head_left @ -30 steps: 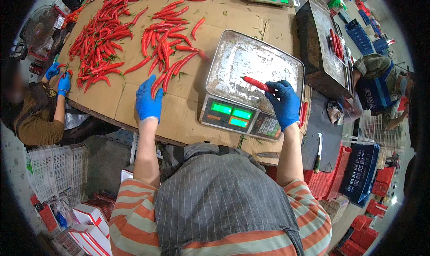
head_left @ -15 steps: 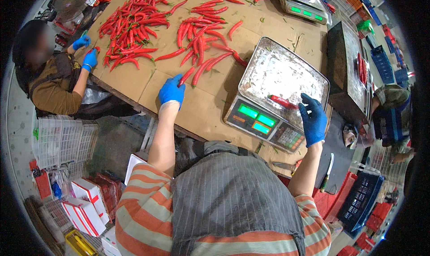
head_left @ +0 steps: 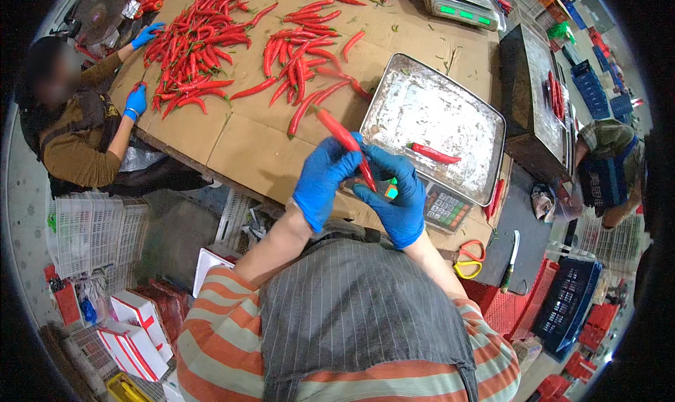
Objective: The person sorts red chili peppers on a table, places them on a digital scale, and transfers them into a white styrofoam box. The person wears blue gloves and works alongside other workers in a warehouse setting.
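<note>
Gripping long glossy red chili [head_left: 342,136] w/ both blue-gloved hands, left [head_left: 321,182], right [head_left: 394,194]

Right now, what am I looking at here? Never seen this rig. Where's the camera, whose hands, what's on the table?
There is no machine: a person wears a fisheye camera on the head, looking down, so straight edges bend near the rim. The forearms coming from below are the wearer's own. The left hand and right hand, both in blue gloves, together hold one long red chili in front of the chest. Below lies a cardboard-covered table strewn with a pile of red chilies. A digital scale's steel tray carries a single chili. At the left a co-worker in blue gloves sorts chilies too. Scissors and a knife lie at the right.
</note>
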Demonstrator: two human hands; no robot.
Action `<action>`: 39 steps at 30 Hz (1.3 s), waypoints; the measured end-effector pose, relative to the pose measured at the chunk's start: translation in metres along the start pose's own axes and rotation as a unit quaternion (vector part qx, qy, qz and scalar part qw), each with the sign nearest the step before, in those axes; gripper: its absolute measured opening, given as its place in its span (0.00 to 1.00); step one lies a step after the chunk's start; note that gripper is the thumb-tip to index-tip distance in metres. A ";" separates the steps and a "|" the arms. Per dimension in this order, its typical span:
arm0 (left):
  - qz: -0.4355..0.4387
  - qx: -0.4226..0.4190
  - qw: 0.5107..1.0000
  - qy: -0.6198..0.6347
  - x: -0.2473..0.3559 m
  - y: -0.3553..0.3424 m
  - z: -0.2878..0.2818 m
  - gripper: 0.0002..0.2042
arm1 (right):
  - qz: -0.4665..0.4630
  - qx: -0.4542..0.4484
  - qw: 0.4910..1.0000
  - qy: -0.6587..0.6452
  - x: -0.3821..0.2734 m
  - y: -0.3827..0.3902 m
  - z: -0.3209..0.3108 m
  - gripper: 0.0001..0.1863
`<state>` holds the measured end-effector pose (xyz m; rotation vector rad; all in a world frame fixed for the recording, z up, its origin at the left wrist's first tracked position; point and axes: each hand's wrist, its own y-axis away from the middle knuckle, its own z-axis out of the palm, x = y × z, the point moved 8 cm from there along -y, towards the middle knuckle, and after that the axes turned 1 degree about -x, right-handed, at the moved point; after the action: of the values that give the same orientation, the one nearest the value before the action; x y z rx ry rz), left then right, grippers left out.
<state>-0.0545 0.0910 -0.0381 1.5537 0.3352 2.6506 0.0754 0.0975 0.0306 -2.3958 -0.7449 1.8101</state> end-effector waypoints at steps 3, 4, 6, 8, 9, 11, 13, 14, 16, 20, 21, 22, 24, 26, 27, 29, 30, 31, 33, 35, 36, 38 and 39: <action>0.048 0.026 0.998 -0.034 0.015 0.009 0.010 0.18 | -0.043 0.036 0.998 0.009 0.000 0.002 -0.007 0.21; 0.072 0.020 0.996 -0.047 0.021 0.009 0.009 0.19 | -0.056 0.049 0.997 0.004 0.002 0.003 -0.012 0.19; 0.122 0.025 0.992 -0.033 0.033 0.010 0.007 0.19 | 0.041 0.042 0.995 -0.082 0.023 0.006 -0.014 0.16; 0.176 0.046 0.983 0.022 0.045 0.009 0.003 0.18 | 0.148 0.040 0.965 -0.210 0.042 0.014 -0.010 0.13; 0.187 0.033 0.981 0.026 0.047 0.009 0.004 0.19 | 0.178 0.036 0.956 -0.231 0.045 0.016 -0.010 0.12; 0.208 0.006 0.978 0.034 0.051 0.009 0.006 0.19 | 0.237 0.030 0.932 -0.271 0.052 0.020 -0.011 0.12; 0.206 0.016 0.978 0.022 0.049 0.009 0.005 0.19 | 0.264 0.045 0.917 -0.294 0.052 0.021 -0.012 0.12; 0.205 0.021 0.979 0.015 0.049 0.009 0.004 0.19 | 0.277 0.054 0.909 -0.305 0.052 0.021 -0.013 0.12; 0.155 0.062 0.986 0.000 0.040 0.007 -0.005 0.19 | 0.260 0.050 0.909 -0.320 0.047 0.019 -0.011 0.12; 0.095 0.103 0.989 0.042 0.032 0.007 -0.007 0.17 | 0.242 0.052 0.906 -0.344 0.042 0.016 -0.011 0.13; 0.093 0.108 0.988 0.058 0.031 0.007 -0.009 0.17 | 0.240 0.052 0.903 -0.353 0.043 0.016 -0.010 0.13; 0.090 0.112 0.988 0.059 0.029 0.006 -0.011 0.17 | 0.238 0.056 0.905 -0.348 0.041 0.013 -0.012 0.15; 0.116 0.116 0.986 0.015 0.036 0.006 -0.012 0.16 | 0.077 0.138 0.984 -0.086 0.019 0.005 -0.040 0.18; 0.143 0.111 0.983 0.014 0.038 0.009 -0.010 0.17 | -0.115 0.140 0.967 0.179 -0.016 0.009 -0.047 0.23; 0.140 0.096 0.985 -0.013 0.033 0.009 -0.005 0.17 | -0.142 0.075 0.954 0.254 -0.021 0.010 -0.034 0.22; 0.133 0.066 0.987 -0.066 0.025 0.010 0.005 0.17 | -0.103 -0.022 0.950 0.293 -0.024 0.000 -0.015 0.21; 0.129 0.060 0.989 -0.048 0.022 0.011 0.011 0.16 | -0.087 -0.020 0.948 0.304 -0.013 0.003 -0.012 0.18; 0.124 0.055 0.989 -0.052 0.019 0.010 0.013 0.16 | -0.079 -0.020 0.949 0.304 -0.010 0.003 -0.014 0.17; 0.114 0.050 0.991 -0.059 0.013 0.007 0.013 0.16 | -0.064 -0.023 0.952 0.299 -0.005 0.003 -0.016 0.17; 0.121 0.054 0.991 -0.030 0.015 -0.002 0.006 0.15 | -0.053 -0.045 0.944 0.323 0.006 -0.007 -0.029 0.19; 0.128 0.059 0.990 -0.018 0.018 -0.007 -0.001 0.14 | -0.061 -0.016 0.935 0.348 0.010 -0.015 -0.045 0.18; 0.179 0.138 0.972 -0.068 0.037 -0.014 -0.034 0.13 | -0.033 0.035 0.925 0.378 0.036 -0.033 -0.086 0.16; 0.202 0.177 0.959 -0.091 0.047 -0.017 -0.051 0.13 | -0.031 0.026 0.918 0.394 0.040 -0.043 -0.100 0.15</action>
<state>-0.1228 0.1068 -0.0258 2.1689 0.5607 2.8197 0.1599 0.1762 0.0401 -2.6732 -0.6321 0.6800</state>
